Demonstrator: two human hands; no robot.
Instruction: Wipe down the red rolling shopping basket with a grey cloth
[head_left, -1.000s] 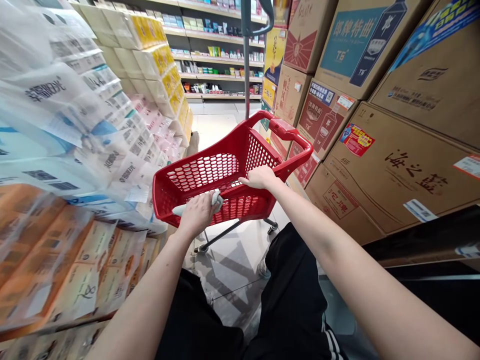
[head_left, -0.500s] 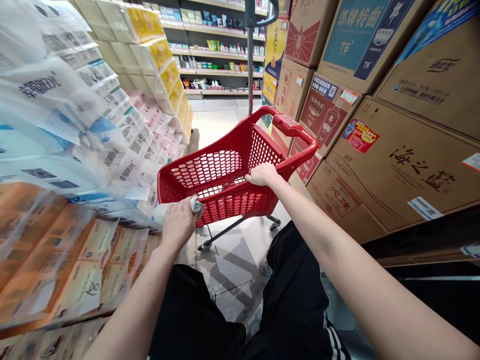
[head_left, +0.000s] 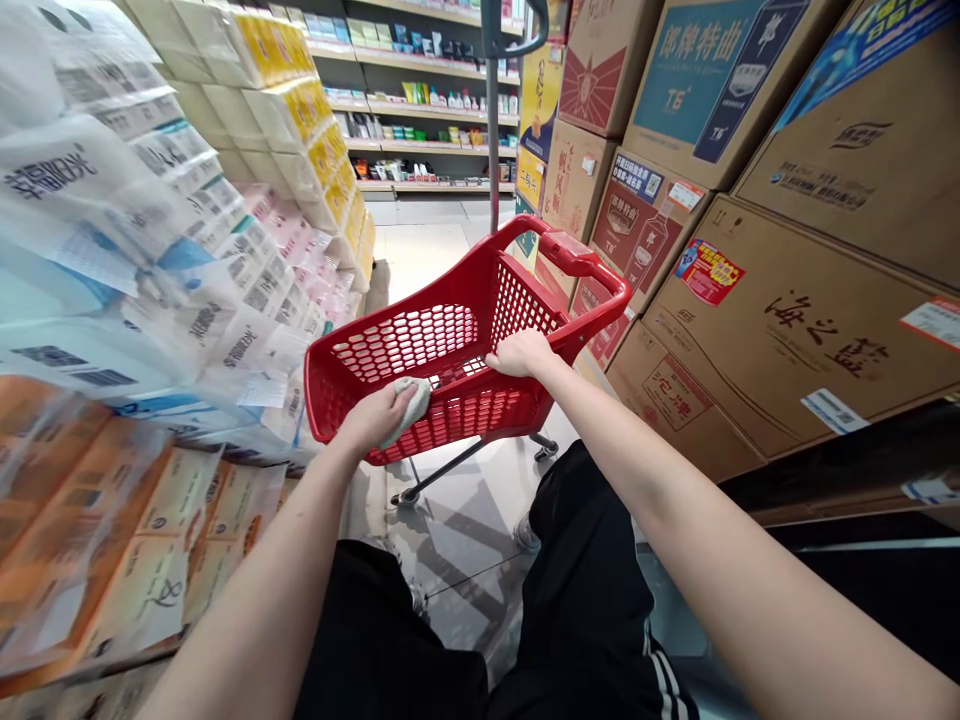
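Red latticed cart (head_left: 466, 385), whitish cloth (head_left: 409, 402)

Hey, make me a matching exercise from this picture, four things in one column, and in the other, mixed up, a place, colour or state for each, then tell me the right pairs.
Column one
1. cloth
2. cart basket
3. right hand
4. brown cartons

Column two
A. red, with holed walls
B. stacked at the right side of the picture
C. held in the left hand
D. gripping the near rim

Right pairs: 1-C, 2-A, 3-D, 4-B
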